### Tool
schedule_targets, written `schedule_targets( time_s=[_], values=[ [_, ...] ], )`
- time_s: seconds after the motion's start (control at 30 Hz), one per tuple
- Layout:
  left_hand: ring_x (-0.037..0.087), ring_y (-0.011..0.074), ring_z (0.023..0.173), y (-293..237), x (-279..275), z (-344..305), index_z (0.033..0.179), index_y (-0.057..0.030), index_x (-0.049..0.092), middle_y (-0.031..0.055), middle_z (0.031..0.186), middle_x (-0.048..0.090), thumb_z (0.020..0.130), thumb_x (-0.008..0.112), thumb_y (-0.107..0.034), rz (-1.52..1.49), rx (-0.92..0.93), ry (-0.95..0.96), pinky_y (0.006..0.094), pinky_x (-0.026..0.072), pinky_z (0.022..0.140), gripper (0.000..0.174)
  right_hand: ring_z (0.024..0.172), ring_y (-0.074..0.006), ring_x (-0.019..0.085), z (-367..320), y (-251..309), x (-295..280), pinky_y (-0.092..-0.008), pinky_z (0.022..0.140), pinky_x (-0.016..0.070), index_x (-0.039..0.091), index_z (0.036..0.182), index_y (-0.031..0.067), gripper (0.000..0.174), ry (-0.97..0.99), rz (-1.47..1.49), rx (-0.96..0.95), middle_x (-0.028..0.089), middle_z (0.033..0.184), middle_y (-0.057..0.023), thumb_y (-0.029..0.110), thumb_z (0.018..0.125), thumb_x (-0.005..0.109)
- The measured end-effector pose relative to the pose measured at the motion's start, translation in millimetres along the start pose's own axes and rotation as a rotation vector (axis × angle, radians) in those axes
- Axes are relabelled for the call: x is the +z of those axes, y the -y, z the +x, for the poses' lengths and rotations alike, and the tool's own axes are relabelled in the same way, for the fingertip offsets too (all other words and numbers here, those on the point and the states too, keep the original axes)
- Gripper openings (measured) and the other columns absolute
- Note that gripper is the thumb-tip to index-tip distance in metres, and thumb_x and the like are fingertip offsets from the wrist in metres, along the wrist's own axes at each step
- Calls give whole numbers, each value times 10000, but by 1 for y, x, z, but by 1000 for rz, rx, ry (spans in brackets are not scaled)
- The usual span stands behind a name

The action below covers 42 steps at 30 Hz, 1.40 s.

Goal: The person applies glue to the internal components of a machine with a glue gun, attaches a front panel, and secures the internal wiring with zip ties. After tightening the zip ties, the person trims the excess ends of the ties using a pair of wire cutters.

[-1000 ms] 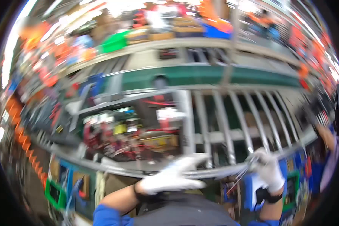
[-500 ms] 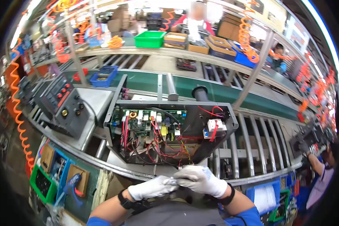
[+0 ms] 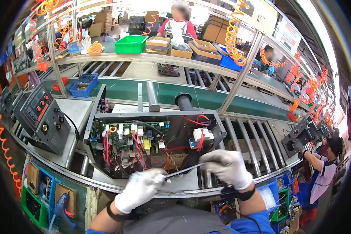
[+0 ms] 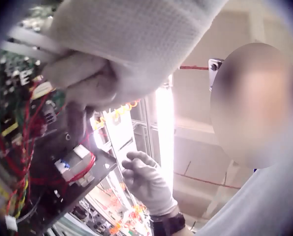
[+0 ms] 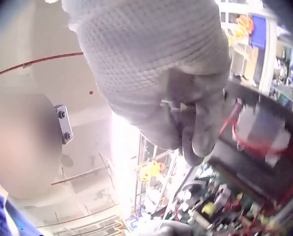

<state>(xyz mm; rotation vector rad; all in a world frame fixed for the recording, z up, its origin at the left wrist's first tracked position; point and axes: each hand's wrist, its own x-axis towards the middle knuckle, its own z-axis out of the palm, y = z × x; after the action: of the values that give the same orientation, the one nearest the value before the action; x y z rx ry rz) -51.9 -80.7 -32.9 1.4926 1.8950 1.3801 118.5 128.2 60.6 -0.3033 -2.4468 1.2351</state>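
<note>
A thin white cable tie (image 3: 183, 171) is stretched between my two white-gloved hands, just in front of an open dark metal case (image 3: 160, 115). My left hand (image 3: 142, 188) pinches its left end below the case's front edge. At the other end, my right hand (image 3: 228, 168) grips it with curled fingers near the case's front right corner. Inside the case lie a green circuit board (image 3: 160, 128), red wires (image 3: 107, 146) and a white block (image 3: 201, 135). The left wrist view shows a white strip by the left fingers; in the right wrist view the curled fingers hide most of their grip.
A grey machine with red knobs (image 3: 45, 117) stands left on the roller line. Bare rollers (image 3: 253, 150) run to the right. Behind lies a green belt (image 3: 124, 90) with a blue bin (image 3: 84, 86). Parts bins (image 3: 37, 199) hang below the front rail. Another person works at right.
My hands were together in front of the case half a second ago; now they are apart with the tie between them. Earlier the right hand was far right with thin strips, and the view has swung.
</note>
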Motion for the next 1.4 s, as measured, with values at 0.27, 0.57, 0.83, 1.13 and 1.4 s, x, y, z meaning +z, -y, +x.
schedule_targets(
  time_s=[0.27,0.57,0.83,1.13,1.4],
  values=[
    [666,309,827,-67,21,58,1069,-48,636,140,917,673,817,639,-122,255,200,36,354,532,678,262,775,-243,645,17,19,-31,-314,710,514,665,945,35,220,-4,-78,-343,657,863,-82,-7,730,685],
    [661,296,719,-68,19,104,1271,-36,501,153,778,642,867,568,-108,428,236,-122,369,505,581,415,673,-268,656,33,11,-66,-362,603,505,637,967,37,202,-111,-727,-422,656,745,-121,23,780,561],
    [666,332,757,-36,44,130,1242,-10,518,192,823,665,843,575,-96,600,81,-204,396,515,607,413,588,-290,632,64,0,-71,-345,526,489,680,969,51,217,-165,-670,-518,639,672,-110,93,757,658],
    [395,31,652,-14,61,139,880,19,569,-61,715,470,946,541,-146,-104,4,-433,209,360,573,180,560,-275,612,93,-8,-69,-384,543,433,666,966,98,183,-78,-904,-507,608,616,-91,143,801,600],
    [379,20,645,-15,62,140,820,-24,575,-66,699,459,925,562,-142,-231,-172,-380,203,340,563,158,543,-292,609,83,-7,-65,-379,506,462,666,982,70,199,-106,-757,-453,618,629,-104,139,802,616]
  ],
)
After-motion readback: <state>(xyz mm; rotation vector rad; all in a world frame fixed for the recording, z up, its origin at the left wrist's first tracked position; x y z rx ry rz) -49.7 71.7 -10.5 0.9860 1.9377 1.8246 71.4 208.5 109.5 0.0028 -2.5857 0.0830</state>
